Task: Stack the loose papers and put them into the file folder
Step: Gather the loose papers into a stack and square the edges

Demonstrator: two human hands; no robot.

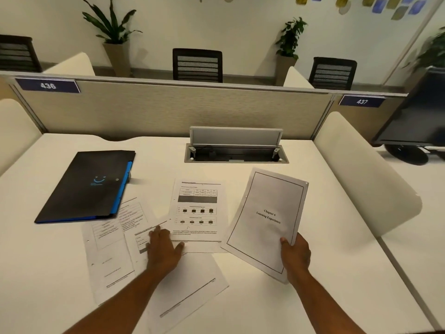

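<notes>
A black file folder [89, 186] with blue edges lies closed at the left of the white desk. Several printed papers lie spread in front of it: a sheet with tables [197, 210] in the middle, a form sheet [113, 239] partly under the folder's corner, and a mostly blank sheet [190, 285] nearest me. My left hand [163, 249] rests flat, fingers spread, on the overlapping sheets. My right hand [296, 254] grips the lower right corner of a bordered "Chapter 6" page [267, 220], tilted and lifted off the desk.
An open cable tray [236, 150] with its lid raised is set into the desk at the back. A beige partition runs behind it. Curved white dividers [368, 174] flank the desk. A dark monitor [414, 119] stands on the neighbouring desk at right.
</notes>
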